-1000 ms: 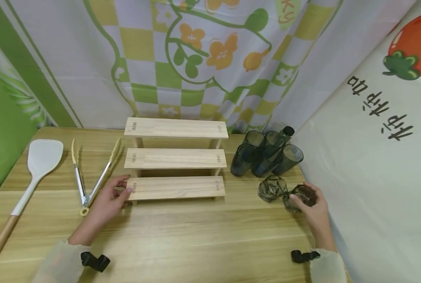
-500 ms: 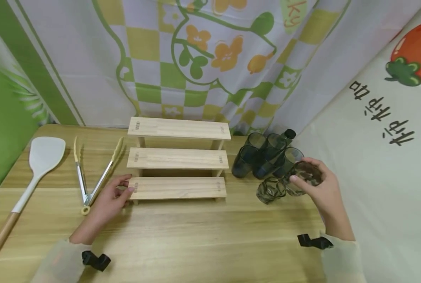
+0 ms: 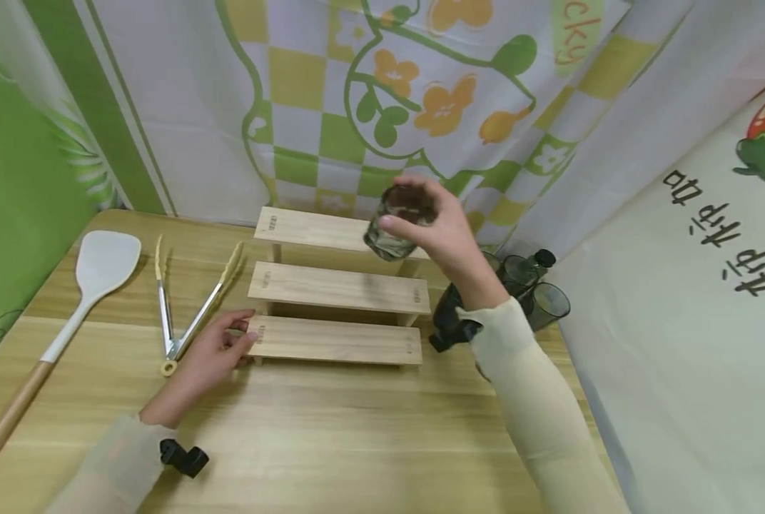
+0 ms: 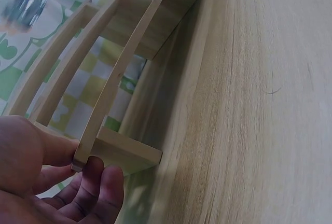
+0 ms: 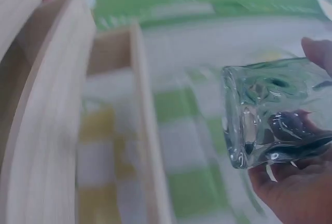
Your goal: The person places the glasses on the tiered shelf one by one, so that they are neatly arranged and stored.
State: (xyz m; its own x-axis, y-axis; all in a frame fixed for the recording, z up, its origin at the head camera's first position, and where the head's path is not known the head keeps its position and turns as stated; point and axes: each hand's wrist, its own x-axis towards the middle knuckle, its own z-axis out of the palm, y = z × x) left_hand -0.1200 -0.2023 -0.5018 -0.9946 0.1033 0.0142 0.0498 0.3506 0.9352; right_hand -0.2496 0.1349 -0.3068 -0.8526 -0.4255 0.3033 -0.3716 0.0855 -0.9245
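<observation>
A three-tier wooden rack (image 3: 337,287) stands at the back of the table. My left hand (image 3: 218,350) pinches the left end of its lowest board, thumb on one face and fingers on the other, as the left wrist view shows up close. My right hand (image 3: 443,225) grips a clear, wavy-sided glass (image 3: 392,235) in the air over the right part of the top board. In the right wrist view the glass (image 5: 275,112) is apart from the boards, with fingers and thumb around it. Behind the right forearm, the second wavy glass is mostly hidden.
Several tall dark glasses (image 3: 549,303) and a black-capped bottle (image 3: 543,258) stand right of the rack, partly covered by the right arm. Left of it lie spread tongs (image 3: 173,346) and a white spatula (image 3: 106,264) with a wooden handle. A patterned curtain (image 3: 299,78) hangs behind.
My right hand has lifted the wavy glass off the table's right side and carried it up and left to above the top board. The left hand stays on the rack; the view has shifted slightly.
</observation>
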